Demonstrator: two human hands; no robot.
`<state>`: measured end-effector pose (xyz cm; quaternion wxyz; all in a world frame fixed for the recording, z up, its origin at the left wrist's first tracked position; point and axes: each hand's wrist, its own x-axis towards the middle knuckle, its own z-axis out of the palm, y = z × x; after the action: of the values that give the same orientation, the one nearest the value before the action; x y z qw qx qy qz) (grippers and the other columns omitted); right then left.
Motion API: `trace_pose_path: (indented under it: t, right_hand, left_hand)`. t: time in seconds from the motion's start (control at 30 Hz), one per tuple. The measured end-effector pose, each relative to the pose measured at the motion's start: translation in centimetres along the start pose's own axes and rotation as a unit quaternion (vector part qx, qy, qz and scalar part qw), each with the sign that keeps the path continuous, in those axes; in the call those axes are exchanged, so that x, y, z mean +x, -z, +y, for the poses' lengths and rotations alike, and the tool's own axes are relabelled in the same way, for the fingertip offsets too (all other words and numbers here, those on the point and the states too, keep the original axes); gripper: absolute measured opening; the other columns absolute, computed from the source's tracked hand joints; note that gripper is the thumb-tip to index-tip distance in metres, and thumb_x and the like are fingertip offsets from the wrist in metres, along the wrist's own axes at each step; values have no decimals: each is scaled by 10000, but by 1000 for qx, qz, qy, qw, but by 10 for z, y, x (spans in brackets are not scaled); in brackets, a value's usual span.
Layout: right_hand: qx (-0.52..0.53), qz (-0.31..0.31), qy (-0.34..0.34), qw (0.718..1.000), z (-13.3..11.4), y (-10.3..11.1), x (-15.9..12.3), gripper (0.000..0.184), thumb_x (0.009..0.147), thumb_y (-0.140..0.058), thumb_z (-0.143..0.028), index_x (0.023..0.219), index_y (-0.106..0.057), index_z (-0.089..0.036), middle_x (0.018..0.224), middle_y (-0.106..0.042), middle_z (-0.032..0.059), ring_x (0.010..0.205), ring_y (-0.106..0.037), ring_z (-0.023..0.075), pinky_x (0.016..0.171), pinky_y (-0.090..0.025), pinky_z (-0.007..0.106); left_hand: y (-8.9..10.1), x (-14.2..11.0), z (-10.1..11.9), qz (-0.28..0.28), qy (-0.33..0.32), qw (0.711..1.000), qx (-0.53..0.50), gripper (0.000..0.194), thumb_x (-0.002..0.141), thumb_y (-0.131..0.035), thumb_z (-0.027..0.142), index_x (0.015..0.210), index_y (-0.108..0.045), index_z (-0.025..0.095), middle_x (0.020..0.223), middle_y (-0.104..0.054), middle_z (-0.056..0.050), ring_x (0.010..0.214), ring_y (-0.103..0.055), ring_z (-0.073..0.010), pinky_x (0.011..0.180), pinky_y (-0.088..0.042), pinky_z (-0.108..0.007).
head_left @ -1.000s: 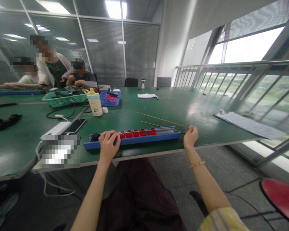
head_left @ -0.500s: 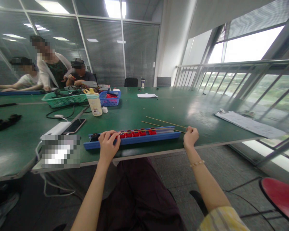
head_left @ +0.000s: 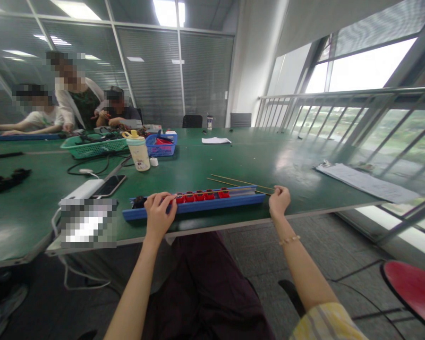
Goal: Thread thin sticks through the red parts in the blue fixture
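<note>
A blue channel-shaped rail (head_left: pixel 212 204) lies near the table's front edge, with several red blocks (head_left: pixel 199 195) with dark tops in a row inside it. My left hand (head_left: pixel 160 208) is over the rail's left part, its fingers closed at the near end of a thin brass-coloured rod that runs along the block tops. A black part (head_left: pixel 139 202) sits in the rail left of that hand. Past the rail's right end, my right hand (head_left: pixel 279 200) pinches one end of another thin rod (head_left: pixel 242 181). A further thin rod (head_left: pixel 221 182) lies on the table beneath it.
To the left are a phone (head_left: pixel 109 185), a white power bank (head_left: pixel 80 191) with cables, and a yellow-lidded cup (head_left: pixel 139 153). Behind stand a green basket (head_left: pixel 95 144) and a blue basket (head_left: pixel 162 147). A clipboard (head_left: pixel 364 182) lies at right. Several people are across the table.
The rod in my right hand has swung down, its far end now closer to the rod on the table. My right hand has shifted slightly left. My left hand stays in place.
</note>
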<state>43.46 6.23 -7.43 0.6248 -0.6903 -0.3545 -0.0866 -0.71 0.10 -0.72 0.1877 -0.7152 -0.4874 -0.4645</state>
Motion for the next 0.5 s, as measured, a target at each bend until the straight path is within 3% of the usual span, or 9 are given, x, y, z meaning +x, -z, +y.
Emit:
trace_pose_path:
  t: [0.17, 0.33, 0.5]
  right_hand:
    - [-32, -41, 27, 998, 2, -1, 0, 262, 784, -417, -224, 827, -673, -191, 779, -617, 97, 770, -546, 243, 764, -405, 371]
    - [-60, -87, 39, 994, 3, -1, 1, 247, 700, -469, -192, 666, -713, -188, 655, -574, 106, 727, -527, 253, 766, -412, 398]
    - [-95, -128, 36, 987, 4, -4, 0, 258, 636, -496, -173, 665, -751, -195, 640, -598, 105, 711, -514, 235, 779, -424, 404]
  left_hand:
    - [0, 0, 0, -2, 6, 1000, -4, 200, 897, -546, 302, 987, -716, 249, 1041, -669, -76, 1053, -515, -255, 971, -365, -424]
    - [-1, -1, 0, -3, 4, 1000, -1, 203, 897, -549, 301, 999, -717, 251, 1051, -670, -75, 1057, -523, -253, 977, -369, -431]
    - [-3, -2, -3, -1, 1, 1000, 1, 208, 894, -550, 306, 1003, -718, 253, 1050, -666, -74, 1051, -525, -253, 975, -374, -426]
